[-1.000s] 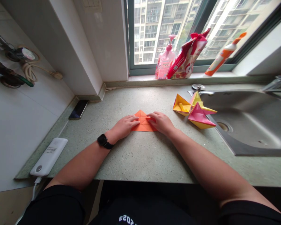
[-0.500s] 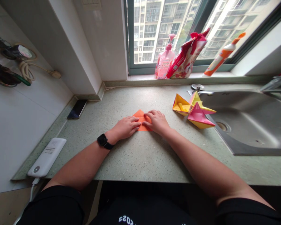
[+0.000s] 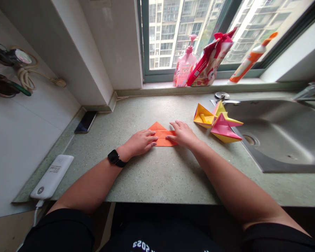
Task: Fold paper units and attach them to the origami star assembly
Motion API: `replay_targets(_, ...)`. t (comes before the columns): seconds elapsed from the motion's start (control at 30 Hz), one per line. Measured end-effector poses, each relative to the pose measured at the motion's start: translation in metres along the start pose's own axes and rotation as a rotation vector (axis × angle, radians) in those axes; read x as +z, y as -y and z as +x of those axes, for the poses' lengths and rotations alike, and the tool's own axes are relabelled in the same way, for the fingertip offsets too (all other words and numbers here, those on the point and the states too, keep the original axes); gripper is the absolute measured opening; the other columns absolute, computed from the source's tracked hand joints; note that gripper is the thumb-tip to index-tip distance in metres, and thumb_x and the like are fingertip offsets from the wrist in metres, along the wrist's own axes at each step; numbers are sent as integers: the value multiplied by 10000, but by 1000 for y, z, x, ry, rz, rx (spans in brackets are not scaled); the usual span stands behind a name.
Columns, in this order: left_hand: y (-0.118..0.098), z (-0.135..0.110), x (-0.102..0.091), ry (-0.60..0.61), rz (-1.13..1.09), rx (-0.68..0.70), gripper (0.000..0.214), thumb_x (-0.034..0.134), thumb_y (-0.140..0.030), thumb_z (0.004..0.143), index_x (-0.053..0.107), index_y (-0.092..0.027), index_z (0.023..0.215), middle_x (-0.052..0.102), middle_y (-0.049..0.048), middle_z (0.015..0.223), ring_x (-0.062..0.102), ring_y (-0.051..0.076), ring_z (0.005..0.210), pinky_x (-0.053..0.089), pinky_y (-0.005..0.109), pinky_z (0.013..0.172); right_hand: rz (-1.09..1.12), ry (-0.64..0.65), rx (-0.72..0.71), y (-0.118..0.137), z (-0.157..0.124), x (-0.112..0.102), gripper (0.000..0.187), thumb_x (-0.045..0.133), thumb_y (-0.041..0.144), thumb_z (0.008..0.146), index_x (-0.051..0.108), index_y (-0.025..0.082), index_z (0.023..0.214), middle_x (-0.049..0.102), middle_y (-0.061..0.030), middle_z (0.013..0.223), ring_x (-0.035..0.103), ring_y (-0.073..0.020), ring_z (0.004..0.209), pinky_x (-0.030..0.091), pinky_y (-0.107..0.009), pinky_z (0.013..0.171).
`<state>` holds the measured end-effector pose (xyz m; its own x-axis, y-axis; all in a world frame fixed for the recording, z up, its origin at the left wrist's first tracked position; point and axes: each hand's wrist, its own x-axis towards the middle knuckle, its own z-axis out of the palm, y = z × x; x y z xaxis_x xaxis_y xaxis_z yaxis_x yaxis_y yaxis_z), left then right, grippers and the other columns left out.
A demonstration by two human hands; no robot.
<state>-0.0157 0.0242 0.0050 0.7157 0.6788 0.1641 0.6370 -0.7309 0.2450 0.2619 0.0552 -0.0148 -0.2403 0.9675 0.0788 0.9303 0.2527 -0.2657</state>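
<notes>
A folded sheet of orange origami paper (image 3: pixel 162 140) lies flat on the speckled counter, with a pointed flap at its far side and crease lines across it. My left hand (image 3: pixel 139 142) rests on its left part, fingers stretched out and pressing the paper down. On the right end lies my right hand (image 3: pixel 186 135), its thumb on the paper and its fingers spread apart toward the far side. Both hands partly hide the paper's ends. To the right stand folded paper pieces, one orange-yellow (image 3: pixel 202 118) and one pink and yellow (image 3: pixel 223 130).
A steel sink (image 3: pixel 286 136) is set into the counter (image 3: pixel 152 178) at right. A phone (image 3: pixel 85 121) and a white power bank (image 3: pixel 52 176) lie at left. A pump bottle (image 3: pixel 183 68), a red bag (image 3: pixel 211 61) and an orange-white bottle (image 3: pixel 248 64) stand on the sill.
My right hand has slid rightward along the orange paper, and its fingers have spread. More of the paper's right part now shows. My left hand has stayed about in place.
</notes>
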Motion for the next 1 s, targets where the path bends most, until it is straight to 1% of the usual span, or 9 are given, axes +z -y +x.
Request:
replay_targets(0.23, 0, 0, 0, -13, -25, -2, 315, 572, -357, 1130, 779, -241, 1339, 679, 118, 1518, 634, 284, 1406, 503, 505, 1235, -16, 48, 68, -34, 2, -3, 786, 850, 594, 860, 629, 223, 1517, 566, -226, 1616, 496, -464, 1521, 434, -592, 1231)
replay_targets(0.37, -1, -1, -2, 1, -33, -12, 314, 581, -339, 1126, 779, -233, 1346, 674, 128, 1529, 629, 295, 1418, 500, 518, 1239, -17, 81, 85, -45, 3, -6, 817, 869, 590, 843, 632, 206, 1524, 553, -243, 1630, 486, -473, 1535, 430, -598, 1245)
replay_targets(0.47, -1, -2, -4, 6, -47, -13, 300, 587, -325, 1121, 784, -239, 1329, 679, 126, 1522, 633, 296, 1416, 512, 525, 1227, -13, 71, 74, -51, 3, -7, 779, 887, 573, 827, 665, 227, 1489, 585, -228, 1605, 512, -478, 1514, 445, -609, 1236)
replay_targets(0.57, 0, -2, -5, 0, -52, -3, 285, 590, -312, 1117, 792, -240, 1305, 682, 127, 1517, 642, 298, 1406, 524, 530, 1212, 3, 48, 70, -52, 3, -11, 808, 908, 543, 807, 656, 233, 1510, 602, -215, 1592, 513, -473, 1518, 447, -611, 1239)
replay_targets(0.67, 1, -3, -4, -10, -46, 11, 280, 595, -300, 1113, 791, -244, 1305, 687, 126, 1509, 648, 299, 1394, 528, 528, 1204, 84, -50, 1, -40, 1, -20, 781, 856, 497, 879, 608, 237, 1572, 603, -186, 1600, 508, -422, 1535, 439, -587, 1256)
replay_targets(0.77, 2, -3, -4, -14, -33, 28, 278, 595, -300, 1112, 789, -245, 1303, 701, 116, 1487, 654, 297, 1377, 534, 509, 1192, 185, -164, -155, -15, -5, -26, 506, 697, 412, 1027, 677, 251, 1506, 660, -150, 1525, 590, -347, 1447, 476, -527, 1226)
replay_targets(0.87, 1, -2, -6, -9, -22, 40, 277, 585, -310, 1117, 789, -244, 1292, 713, 107, 1463, 662, 291, 1352, 543, 484, 1174, 170, -116, -311, 14, -15, -23, 301, 630, 281, 1060, 810, 260, 1300, 742, -129, 1338, 683, -305, 1238, 530, -476, 1128)
replay_targets(0.93, 1, -2, -6, -9, -18, 40, 272, 580, -316, 1119, 791, -249, 1278, 714, 101, 1456, 662, 286, 1343, 542, 477, 1169, 113, -51, -364, 28, -20, -17, 263, 640, 246, 1051, 849, 281, 1206, 760, -118, 1248, 691, -292, 1133, 543, -458, 1062)
replay_targets(1.0, 1, -2, -7, -9, -18, 36, 263, 580, -315, 1117, 793, -253, 1259, 718, 97, 1444, 661, 284, 1336, 541, 474, 1164, 79, 1, -386, 36, -23, -12, 274, 627, 235, 1058, 862, 301, 1182, 759, -114, 1192, 687, -280, 1083, 540, -439, 1022)
